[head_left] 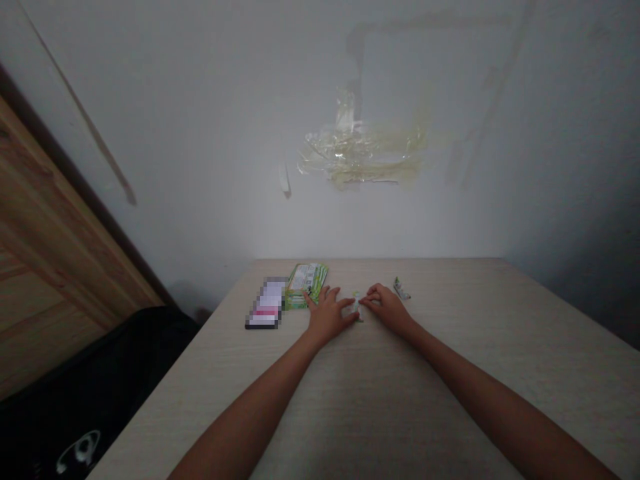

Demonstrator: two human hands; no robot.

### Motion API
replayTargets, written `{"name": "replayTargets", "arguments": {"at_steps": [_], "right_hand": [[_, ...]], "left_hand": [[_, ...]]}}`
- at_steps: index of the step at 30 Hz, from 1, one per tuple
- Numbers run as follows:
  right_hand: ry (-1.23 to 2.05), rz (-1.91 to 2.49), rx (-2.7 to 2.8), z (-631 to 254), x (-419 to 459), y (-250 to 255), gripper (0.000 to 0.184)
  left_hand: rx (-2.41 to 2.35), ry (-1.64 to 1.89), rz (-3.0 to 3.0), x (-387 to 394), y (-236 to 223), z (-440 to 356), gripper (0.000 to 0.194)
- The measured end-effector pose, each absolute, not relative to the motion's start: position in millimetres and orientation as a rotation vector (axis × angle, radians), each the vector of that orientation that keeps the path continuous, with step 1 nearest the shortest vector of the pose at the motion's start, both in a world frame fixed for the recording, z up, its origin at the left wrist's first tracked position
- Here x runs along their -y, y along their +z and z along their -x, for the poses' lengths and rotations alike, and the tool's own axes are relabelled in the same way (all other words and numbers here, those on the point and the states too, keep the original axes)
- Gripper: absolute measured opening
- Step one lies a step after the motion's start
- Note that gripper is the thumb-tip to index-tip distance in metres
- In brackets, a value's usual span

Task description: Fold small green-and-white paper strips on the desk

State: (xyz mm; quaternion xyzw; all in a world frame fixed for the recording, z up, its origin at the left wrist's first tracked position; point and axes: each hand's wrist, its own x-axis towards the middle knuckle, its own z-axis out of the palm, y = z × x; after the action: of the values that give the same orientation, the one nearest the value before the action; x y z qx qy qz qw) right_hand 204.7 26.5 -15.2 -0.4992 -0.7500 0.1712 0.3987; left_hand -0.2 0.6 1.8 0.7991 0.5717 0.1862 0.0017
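Observation:
A small flat white-and-green piece (357, 305), perhaps paper or film, lies on the table between my two hands. My left hand (327, 317) has its fingers spread, with the thumb and index fingertips resting at the left side of the piece. My right hand (389, 309) is closed in a pinch at the piece's right edge, the other fingers curled in. What the piece is exactly is too small to make out. Just behind my left hand sits a stack of green printed cards or packets (306, 283). A crumpled small scrap (401, 289) lies beyond my right hand.
Left of the stack lies a phone (267, 303), its lit screen pixelated. The pale wooden table (350, 413) meets a grey wall with clear tape (360, 157) stuck to it. A black bag or cloth (115, 380) and wooden boards (50, 247) stand off the table's left edge.

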Motion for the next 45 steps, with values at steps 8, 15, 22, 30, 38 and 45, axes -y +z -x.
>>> {"name": "replayTargets", "arguments": {"at_steps": [8, 15, 22, 30, 38, 45], "right_hand": [[0.260, 1.341, 2.039, -203, -31, -21, 0.018], [0.137, 1.481, 2.167, -200, -28, -18, 0.033], [0.084, 1.553, 2.233, -195, -22, -12, 0.040], [0.126, 1.465, 2.186, -197, -23, -18, 0.042], [0.303, 1.213, 2.033, -207, -23, -18, 0.030], [0.314, 1.137, 2.049, -202, -15, -10, 0.037]], "left_hand": [[-1.780, 0.582, -2.491, -2, 3, 1, 0.040], [-1.790, 0.547, -2.480, -2, 5, 1, 0.041], [-1.790, 0.509, -2.469, 0, 9, 0, 0.042], [-1.789, 0.567, -2.491, 2, 7, 1, 0.041], [-1.806, 0.544, -2.487, 5, 10, 0, 0.042], [-1.841, 0.531, -2.502, 4, 7, -1, 0.043]]}}
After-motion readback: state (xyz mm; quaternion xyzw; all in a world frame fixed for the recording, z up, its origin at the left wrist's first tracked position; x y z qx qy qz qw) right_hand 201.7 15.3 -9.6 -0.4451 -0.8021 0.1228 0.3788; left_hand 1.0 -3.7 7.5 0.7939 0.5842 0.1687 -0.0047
